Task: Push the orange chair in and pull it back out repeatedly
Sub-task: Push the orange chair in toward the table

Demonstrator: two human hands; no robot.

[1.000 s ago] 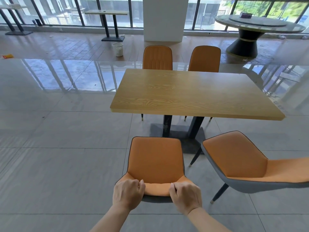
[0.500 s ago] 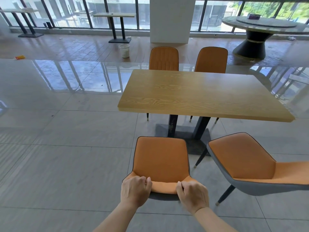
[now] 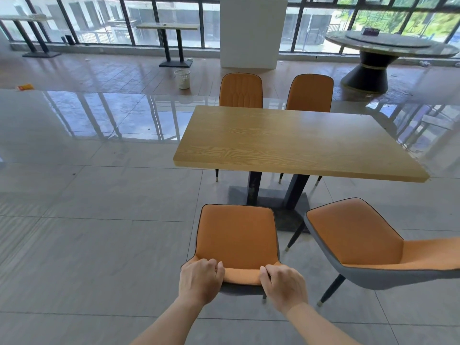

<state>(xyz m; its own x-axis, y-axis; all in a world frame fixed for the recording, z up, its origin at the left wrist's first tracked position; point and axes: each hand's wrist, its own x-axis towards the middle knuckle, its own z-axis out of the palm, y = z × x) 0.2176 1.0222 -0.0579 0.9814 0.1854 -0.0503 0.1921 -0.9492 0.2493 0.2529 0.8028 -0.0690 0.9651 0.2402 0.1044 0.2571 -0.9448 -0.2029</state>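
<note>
The orange chair [image 3: 237,237] stands in front of me, its seat facing the wooden table [image 3: 293,143]. It is pulled out, with a strip of floor between the seat's front edge and the table's near edge. My left hand [image 3: 200,280] grips the top of the backrest on its left side. My right hand [image 3: 283,285] grips the same top edge on the right. Both hands have their fingers curled over the rim. The chair's legs are mostly hidden under the seat.
A second orange chair [image 3: 366,240] stands turned sideways just right of mine. Two more orange chairs [image 3: 241,90] sit tucked at the table's far side. The table's black base [image 3: 271,197] lies ahead. A white bin [image 3: 182,78], a pillar [image 3: 251,33] and a round table [image 3: 388,46] stand farther back.
The view has shifted slightly to the left, so the table and chairs sit further right in the frame. Both hands keep their grip on the backrest. The chair has barely moved relative to the table.
</note>
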